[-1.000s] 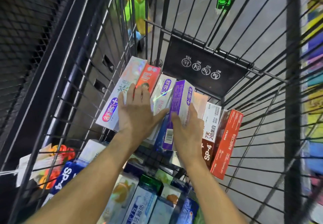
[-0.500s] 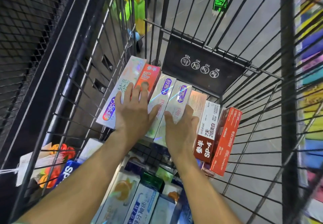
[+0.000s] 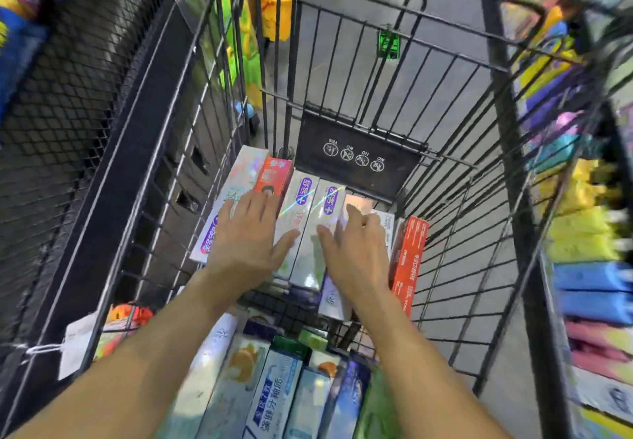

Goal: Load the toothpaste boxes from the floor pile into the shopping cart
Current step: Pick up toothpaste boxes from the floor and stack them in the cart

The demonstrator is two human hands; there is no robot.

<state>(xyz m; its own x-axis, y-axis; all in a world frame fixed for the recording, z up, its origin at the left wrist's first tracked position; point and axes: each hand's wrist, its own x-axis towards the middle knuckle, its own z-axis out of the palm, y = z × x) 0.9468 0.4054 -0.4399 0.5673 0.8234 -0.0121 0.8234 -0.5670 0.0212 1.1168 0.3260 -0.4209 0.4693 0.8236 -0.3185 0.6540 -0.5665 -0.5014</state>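
Head view: glossy rectangular toothpaste boxes (image 3: 301, 219), wire cart (image 3: 455, 267).

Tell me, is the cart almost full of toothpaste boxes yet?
Not full. Done: a row of toothpaste boxes lies on the black wire shopping cart floor, from the holographic white box to the red box. In hand: the left hand and right hand lie flat on that row, apparently tidying it. Left: more boxes, like the blue-and-white box, show nearer the camera; whether they're loaded is unclear.
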